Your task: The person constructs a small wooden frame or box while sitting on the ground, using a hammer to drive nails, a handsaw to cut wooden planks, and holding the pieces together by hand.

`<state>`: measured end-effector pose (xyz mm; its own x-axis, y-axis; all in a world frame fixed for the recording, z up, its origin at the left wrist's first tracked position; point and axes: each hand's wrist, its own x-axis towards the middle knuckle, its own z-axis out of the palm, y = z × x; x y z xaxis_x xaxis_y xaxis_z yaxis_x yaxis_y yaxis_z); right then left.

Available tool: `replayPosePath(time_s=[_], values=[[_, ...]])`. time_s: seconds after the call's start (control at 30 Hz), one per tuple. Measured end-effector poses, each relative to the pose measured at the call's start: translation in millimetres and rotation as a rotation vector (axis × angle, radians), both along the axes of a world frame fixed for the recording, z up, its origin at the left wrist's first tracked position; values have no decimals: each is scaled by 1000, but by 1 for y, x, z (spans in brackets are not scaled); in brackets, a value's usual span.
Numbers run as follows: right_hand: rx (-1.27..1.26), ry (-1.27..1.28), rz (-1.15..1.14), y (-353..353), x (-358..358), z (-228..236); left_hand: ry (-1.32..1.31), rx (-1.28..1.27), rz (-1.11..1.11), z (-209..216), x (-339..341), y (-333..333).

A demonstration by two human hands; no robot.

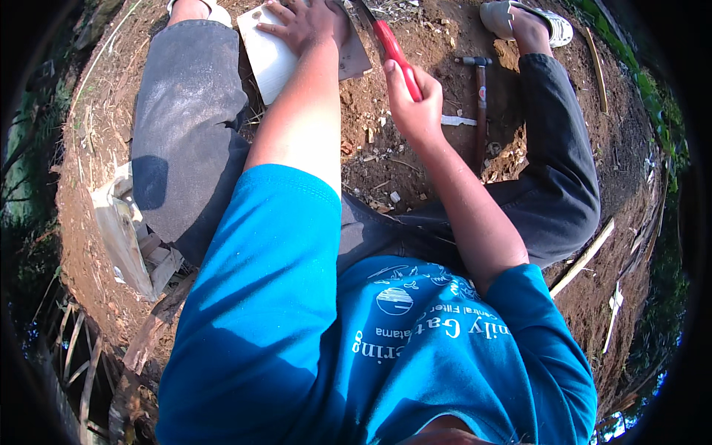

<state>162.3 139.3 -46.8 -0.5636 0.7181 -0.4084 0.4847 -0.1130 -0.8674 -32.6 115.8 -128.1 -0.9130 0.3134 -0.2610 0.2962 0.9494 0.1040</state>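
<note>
In the head view, a pale flat board [267, 65] lies on the dirt ground [386, 172] between the person's legs, close by the left foot; the left hand [315, 28] rests on it, fingers spread. It looks stiff and fairly light, likely best steadied palm-down or held by its edges. The right hand [417, 104] is wrapped around the handle of a red-handled blade [391, 48], whose smooth grip could turn slippery; the dark blade, partly cut off, seems rigid and best left untouched.

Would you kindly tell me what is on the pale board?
The left hand lies spread on the pale board; the surface beneath the hand and behind the forearm cannot be seen.
</note>
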Motion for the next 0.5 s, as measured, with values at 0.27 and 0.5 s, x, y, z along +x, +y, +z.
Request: replayPosePath(time_s=[0.27,0.5], values=[[-27,86,-42,-5,28,38,29,11,-28,6,3,1],[65,34,-13,20,-53,-31,-64,16,-43,25,2,7]])
